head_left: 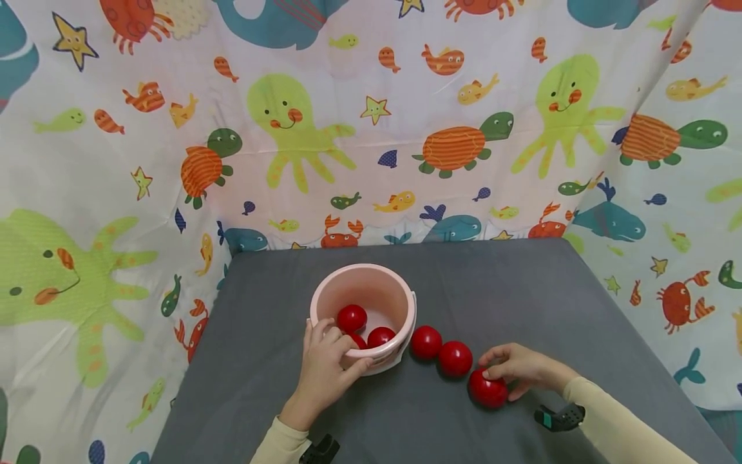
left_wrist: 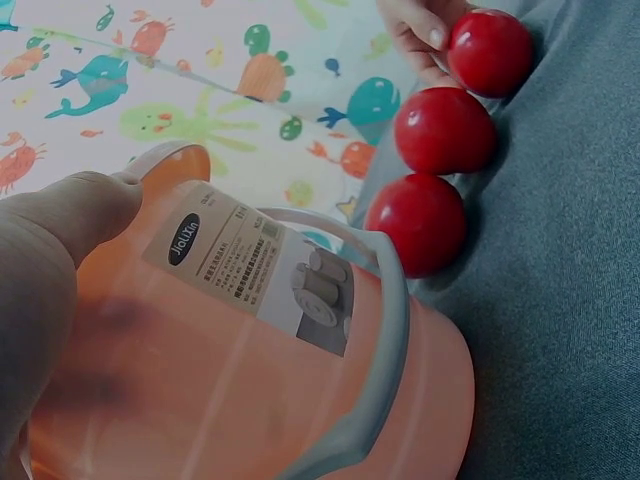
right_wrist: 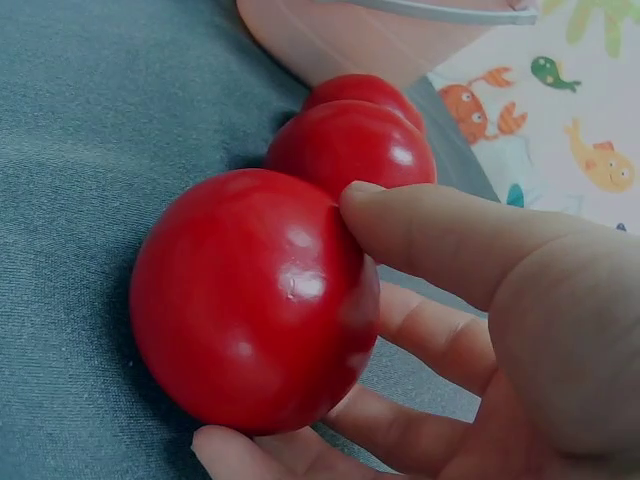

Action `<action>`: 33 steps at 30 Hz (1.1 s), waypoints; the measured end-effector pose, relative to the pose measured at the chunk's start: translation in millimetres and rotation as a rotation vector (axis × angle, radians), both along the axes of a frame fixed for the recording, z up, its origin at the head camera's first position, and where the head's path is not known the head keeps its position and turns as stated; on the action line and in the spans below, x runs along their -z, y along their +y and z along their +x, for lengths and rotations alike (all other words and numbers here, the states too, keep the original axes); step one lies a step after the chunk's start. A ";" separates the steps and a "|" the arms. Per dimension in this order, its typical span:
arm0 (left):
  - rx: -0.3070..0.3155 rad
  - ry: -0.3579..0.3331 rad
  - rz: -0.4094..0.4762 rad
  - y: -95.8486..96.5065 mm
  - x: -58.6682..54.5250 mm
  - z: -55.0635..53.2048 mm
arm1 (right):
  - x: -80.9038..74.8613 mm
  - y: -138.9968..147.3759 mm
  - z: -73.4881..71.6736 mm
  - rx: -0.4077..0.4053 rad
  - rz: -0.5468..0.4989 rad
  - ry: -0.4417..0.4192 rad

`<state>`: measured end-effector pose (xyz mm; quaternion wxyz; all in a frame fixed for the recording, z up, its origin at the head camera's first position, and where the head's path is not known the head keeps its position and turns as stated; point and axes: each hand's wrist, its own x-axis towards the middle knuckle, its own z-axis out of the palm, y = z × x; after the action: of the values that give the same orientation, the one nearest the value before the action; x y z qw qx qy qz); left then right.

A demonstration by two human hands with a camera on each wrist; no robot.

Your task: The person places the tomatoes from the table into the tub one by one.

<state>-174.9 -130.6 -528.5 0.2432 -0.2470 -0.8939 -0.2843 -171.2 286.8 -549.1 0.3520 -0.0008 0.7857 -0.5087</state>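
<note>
A light pink bucket [head_left: 364, 274] with a pale handle [left_wrist: 385, 330] stands tilted slightly toward me on the table. My left hand [head_left: 326, 367] grips its near rim, thumb outside and fingers over the edge. Inside lie three glossy red balls [head_left: 351, 318], one partly hidden behind the fingers. To the right of the bucket, two more red balls [head_left: 455, 358] sit in a row on the cloth. At the end of that row, my right hand [head_left: 522, 368] holds a third red ball [right_wrist: 250, 300], thumb on its upper side and fingers around its far side.
Dark grey cloth [head_left: 278, 290] covers the table. Behind and at both sides hangs a white curtain [head_left: 371, 148] printed with sea animals. A black band [head_left: 559, 417] circles the right wrist, and another black device [head_left: 320, 449] sits on the left wrist.
</note>
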 end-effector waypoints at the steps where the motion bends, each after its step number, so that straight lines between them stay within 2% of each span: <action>1: -0.001 -0.001 -0.001 0.1 -0.2 0.0 | 0.3 0.1 -0.3 -0.002 -0.002 0.003; 12: -0.005 0.010 0.001 -0.2 -3.1 0.3 | 0.4 3.9 -2.3 -0.011 -0.044 -0.010; 21: -0.004 0.021 0.003 0.0 -2.1 0.6 | 4.2 17.8 -0.9 0.061 -0.087 -0.006; 28: -0.002 0.014 0.013 -0.4 -1.3 0.5 | -0.1 40.8 -14.1 0.127 -0.103 0.011; 33: -0.001 0.003 0.021 -0.2 -1.6 0.9 | -15.9 49.5 -25.4 0.189 -0.121 0.079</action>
<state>-173.9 -130.8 -526.9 0.2474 -0.2444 -0.8907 -0.2929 -196.6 336.3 -533.2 0.2705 0.0320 0.7634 -0.5857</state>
